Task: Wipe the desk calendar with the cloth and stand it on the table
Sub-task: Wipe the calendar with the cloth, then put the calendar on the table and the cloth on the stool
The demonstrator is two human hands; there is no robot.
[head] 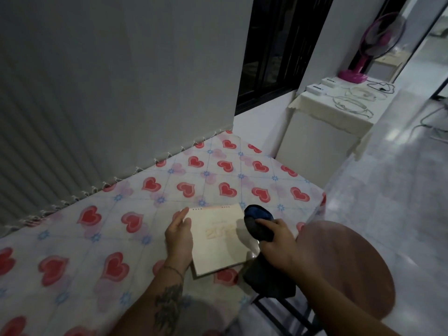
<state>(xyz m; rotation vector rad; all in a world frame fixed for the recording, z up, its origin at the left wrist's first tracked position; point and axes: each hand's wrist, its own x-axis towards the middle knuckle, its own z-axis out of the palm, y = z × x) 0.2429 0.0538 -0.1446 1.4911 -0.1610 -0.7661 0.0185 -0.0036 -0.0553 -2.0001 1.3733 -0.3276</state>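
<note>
Fingers of the left hand [178,235] lie straight and together, flat against the left edge of the calendar [218,238], thumb tucked along the side, steadying it rather than gripping. Fingers of the right hand [276,243] are curled tight around a dark blue cloth [258,220], which bunches out ahead of the knuckles toward 12 o'clock and hangs in a loose fold below the wrist toward 6 o'clock.

From the calendar, the cloth sits at 3 o'clock, its bunched end touching or just over the right edge of the cover; whether it presses on the cover I cannot tell. The calendar lies flat, not standing, near the table's [72,238] right front corner, its cream cover up, binding holes along the far edge at 12 o'clock and pale raised digits in the middle, too blurred to read in full. The table carries a cloth printed with red hearts and a beaded fringe along the wall side.

At 5 o'clock from the calendar, past the table's edge, stands a round brown stool [351,267] with a dark frame, partly under the right forearm. At 1 o'clock, well apart, a low white cabinet [315,141] bears a pink fan [371,44] and clear glass dishes [354,103]. The left forearm shows a dark tattoo.
</note>
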